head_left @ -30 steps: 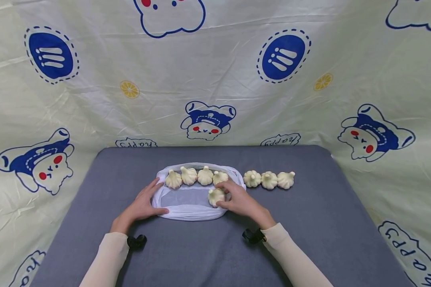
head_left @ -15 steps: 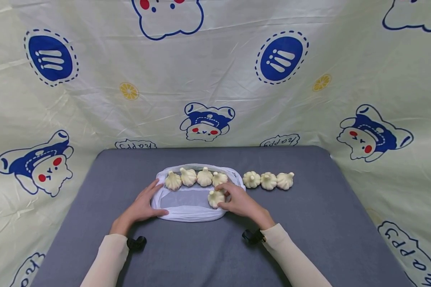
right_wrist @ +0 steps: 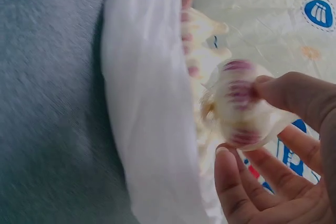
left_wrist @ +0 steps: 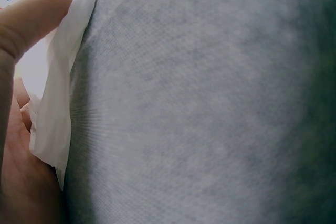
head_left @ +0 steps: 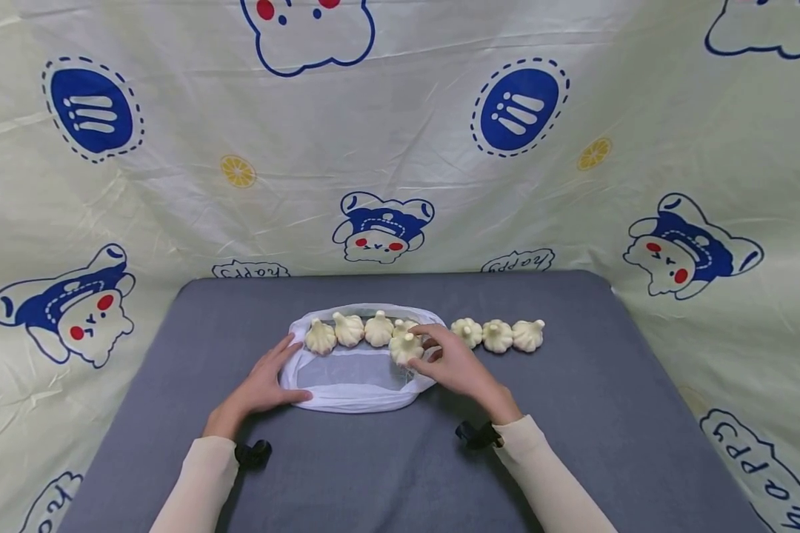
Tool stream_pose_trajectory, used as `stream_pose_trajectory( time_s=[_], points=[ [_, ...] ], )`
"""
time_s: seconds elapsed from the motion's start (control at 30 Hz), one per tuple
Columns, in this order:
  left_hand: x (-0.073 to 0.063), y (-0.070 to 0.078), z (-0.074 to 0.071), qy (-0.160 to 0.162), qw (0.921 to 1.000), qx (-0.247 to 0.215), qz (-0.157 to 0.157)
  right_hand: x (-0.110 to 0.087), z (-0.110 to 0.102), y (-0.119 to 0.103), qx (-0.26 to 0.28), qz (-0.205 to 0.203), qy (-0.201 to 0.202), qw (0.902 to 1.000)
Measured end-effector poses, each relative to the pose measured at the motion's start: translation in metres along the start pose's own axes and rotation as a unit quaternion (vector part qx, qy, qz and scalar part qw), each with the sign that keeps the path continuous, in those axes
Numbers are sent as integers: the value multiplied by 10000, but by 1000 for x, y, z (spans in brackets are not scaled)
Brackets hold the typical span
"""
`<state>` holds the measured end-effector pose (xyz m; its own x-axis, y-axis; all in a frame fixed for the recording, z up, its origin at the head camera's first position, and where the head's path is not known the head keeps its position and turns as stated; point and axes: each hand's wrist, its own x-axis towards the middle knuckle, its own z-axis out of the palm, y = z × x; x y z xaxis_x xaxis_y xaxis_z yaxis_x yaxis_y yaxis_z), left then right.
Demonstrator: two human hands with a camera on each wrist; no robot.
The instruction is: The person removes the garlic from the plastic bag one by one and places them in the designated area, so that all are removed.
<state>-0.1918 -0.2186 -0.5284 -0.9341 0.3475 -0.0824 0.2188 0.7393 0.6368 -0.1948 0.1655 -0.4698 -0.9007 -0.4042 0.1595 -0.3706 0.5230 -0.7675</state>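
Note:
In the head view my right hand pinches a garlic bulb between thumb and fingers, over the right end of a white mesh bag. The right wrist view shows the purple-streaked underside of this garlic bulb, raised beside the white cloth wall. Along the bag's far side sits a row of several garlic bulbs, the rightmost partly hidden by the held one. My left hand holds the bag's left end; in the left wrist view its thumb lies across the white cloth rim.
Three more garlic bulbs lie in a row on the grey tabletop, just right of the bag. A printed cream curtain hangs behind the table and down both sides.
My right hand has lifted the garlic bulb from the bag's near right part, up and slightly away toward the back row. My left hand stays in place at the bag's left end.

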Motion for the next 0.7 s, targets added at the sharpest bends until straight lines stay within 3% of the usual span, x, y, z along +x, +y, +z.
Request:
stream_pose_trajectory(
  time_s=[0.27, 0.7],
  points=[
    [0, -3, 0, 50, 10000, 55, 51, -1, -21, -4, 162, 113, 547, 9983],
    [1, -2, 1, 54, 10000, 39, 60, -5, -45, -1, 327, 331, 991, 9940]
  ],
)
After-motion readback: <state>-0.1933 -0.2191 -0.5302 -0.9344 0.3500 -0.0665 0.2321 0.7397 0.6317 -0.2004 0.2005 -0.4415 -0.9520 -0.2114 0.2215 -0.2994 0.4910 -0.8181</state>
